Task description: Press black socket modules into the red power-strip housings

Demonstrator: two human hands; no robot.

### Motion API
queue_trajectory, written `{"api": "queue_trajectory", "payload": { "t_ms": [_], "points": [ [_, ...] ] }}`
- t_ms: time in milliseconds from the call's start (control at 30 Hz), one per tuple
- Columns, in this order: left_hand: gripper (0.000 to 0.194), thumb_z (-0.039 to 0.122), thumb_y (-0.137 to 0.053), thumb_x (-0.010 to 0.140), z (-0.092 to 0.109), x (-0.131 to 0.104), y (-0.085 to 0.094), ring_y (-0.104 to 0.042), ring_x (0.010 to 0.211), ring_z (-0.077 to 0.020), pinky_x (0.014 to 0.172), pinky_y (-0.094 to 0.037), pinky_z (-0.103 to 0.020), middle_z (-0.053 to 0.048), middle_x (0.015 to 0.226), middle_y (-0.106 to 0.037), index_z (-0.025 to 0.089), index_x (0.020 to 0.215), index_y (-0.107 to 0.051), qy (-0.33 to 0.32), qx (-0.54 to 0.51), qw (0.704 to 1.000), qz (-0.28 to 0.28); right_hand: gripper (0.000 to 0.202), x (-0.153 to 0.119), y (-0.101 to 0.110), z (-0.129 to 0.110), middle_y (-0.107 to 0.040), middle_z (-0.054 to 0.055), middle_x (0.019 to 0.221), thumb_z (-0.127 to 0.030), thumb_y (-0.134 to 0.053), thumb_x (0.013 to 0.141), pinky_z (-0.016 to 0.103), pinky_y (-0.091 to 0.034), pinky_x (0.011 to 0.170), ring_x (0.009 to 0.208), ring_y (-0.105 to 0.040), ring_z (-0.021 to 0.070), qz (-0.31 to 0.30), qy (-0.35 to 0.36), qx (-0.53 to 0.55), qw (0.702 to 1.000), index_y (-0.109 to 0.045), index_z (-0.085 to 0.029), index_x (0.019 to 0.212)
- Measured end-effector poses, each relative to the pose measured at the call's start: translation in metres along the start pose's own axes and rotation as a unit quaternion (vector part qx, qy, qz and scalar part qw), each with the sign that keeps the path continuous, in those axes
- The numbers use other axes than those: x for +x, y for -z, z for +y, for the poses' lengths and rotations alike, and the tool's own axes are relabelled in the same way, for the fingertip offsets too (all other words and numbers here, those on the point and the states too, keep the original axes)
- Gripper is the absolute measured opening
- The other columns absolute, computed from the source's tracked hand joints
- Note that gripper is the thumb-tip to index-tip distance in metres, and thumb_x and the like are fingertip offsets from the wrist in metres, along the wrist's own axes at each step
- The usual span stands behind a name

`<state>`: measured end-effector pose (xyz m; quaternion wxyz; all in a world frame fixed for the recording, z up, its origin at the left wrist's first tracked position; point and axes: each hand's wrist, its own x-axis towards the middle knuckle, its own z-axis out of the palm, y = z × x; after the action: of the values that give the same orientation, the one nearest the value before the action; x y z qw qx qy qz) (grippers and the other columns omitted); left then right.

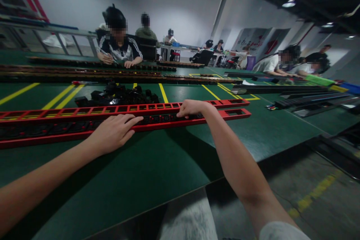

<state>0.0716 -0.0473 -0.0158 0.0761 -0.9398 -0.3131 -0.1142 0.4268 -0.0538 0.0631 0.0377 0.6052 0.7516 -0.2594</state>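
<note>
Two long red metal frames lie side by side on the green table. The near frame (168, 124) holds a row of black socket modules (156, 119); the far frame (222, 102) has open rectangular slots along it. My left hand (114, 133) rests over the near frame, its fingers stretched out across the sockets. Further right, my right hand (194, 108) is curled, with thumb and fingertips down at the sockets in the same frame. Whatever it may hold is hidden. A pile of black parts (120, 95) sits just behind the frames.
Long dark strips (112, 73) run across the table behind the pile, near a co-worker's hands (129, 63). More dark rails (303, 99) lie to the right, with loose wire ends (271, 107). The table's edge (180, 197) runs close in front of me.
</note>
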Motion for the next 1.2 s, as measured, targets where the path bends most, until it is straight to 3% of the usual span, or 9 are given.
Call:
{"api": "queue_trajectory", "payload": {
  "t_ms": [100,467,600,767,900,1200],
  "points": [
    [0.055,0.039,-0.035,0.103,0.0,0.0,0.0,-0.061,0.119,-0.0345,0.097,-0.05,-0.051,-0.015,0.14,-0.061,0.021,0.153,-0.047,-0.002,0.0,1.0,0.0,0.043,-0.004,0.002,-0.001,-0.061,0.001,0.061,-0.045,-0.061,0.093,0.03,-0.036,0.065,0.057,-0.048,0.0125,-0.008,0.003,0.0,1.0,-0.064,-0.017,0.061],
    [0.055,0.039,-0.035,0.102,0.001,0.0,0.0,-0.062,0.119,-0.0346,0.095,-0.05,-0.051,-0.015,0.14,-0.062,0.021,0.152,-0.049,0.001,-0.002,1.0,0.0,0.045,-0.008,0.0,-0.013,-0.054,-0.002,0.053,-0.044,-0.063,0.094,0.031,-0.035,0.064,0.053,-0.044,0.0123,0.002,-0.032,-0.019,0.999,-0.059,-0.018,0.056],
    [0.056,0.041,-0.034,0.102,0.0,0.0,0.0,-0.062,0.118,-0.0345,0.096,-0.05,-0.051,-0.015,0.14,-0.061,0.021,0.153,-0.047,0.005,-0.011,1.0,-0.002,0.046,-0.008,0.001,-0.011,-0.06,0.001,0.059,-0.049,-0.061,0.094,0.031,-0.036,0.064,0.054,-0.047,0.0131,0.002,-0.028,-0.012,1.0,-0.062,-0.018,0.059],
    [0.056,0.041,-0.035,0.102,-0.001,0.0,0.0,-0.062,0.117,-0.0343,0.095,-0.05,-0.051,-0.015,0.14,-0.061,0.021,0.153,-0.049,0.005,-0.015,1.0,-0.001,0.06,-0.018,0.01,-0.004,-0.056,0.002,0.053,-0.059,-0.052,0.096,0.033,-0.036,0.066,0.053,-0.048,0.0143,0.033,-0.063,-0.046,0.996,-0.059,-0.019,0.052],
    [0.056,0.04,-0.035,0.102,-0.001,0.0,0.0,-0.062,0.118,-0.0351,0.094,-0.05,-0.051,-0.015,0.14,-0.062,0.021,0.153,-0.049,0.001,-0.019,1.0,0.002,0.053,-0.024,0.015,0.004,-0.061,0.003,0.058,-0.054,-0.057,0.094,0.033,-0.036,0.067,0.056,-0.05,0.015,0.021,-0.096,-0.062,0.993,-0.064,-0.018,0.056],
    [0.055,0.04,-0.036,0.102,-0.001,0.0,0.001,-0.062,0.119,-0.0356,0.095,-0.05,-0.051,-0.014,0.14,-0.062,0.022,0.152,-0.049,0.004,-0.023,1.0,0.003,0.047,-0.023,0.015,0.01,-0.064,0.004,0.063,-0.05,-0.061,0.092,0.033,-0.037,0.07,0.061,-0.052,0.016,-0.006,-0.08,-0.046,0.996,-0.065,-0.018,0.057]
  ]
}}
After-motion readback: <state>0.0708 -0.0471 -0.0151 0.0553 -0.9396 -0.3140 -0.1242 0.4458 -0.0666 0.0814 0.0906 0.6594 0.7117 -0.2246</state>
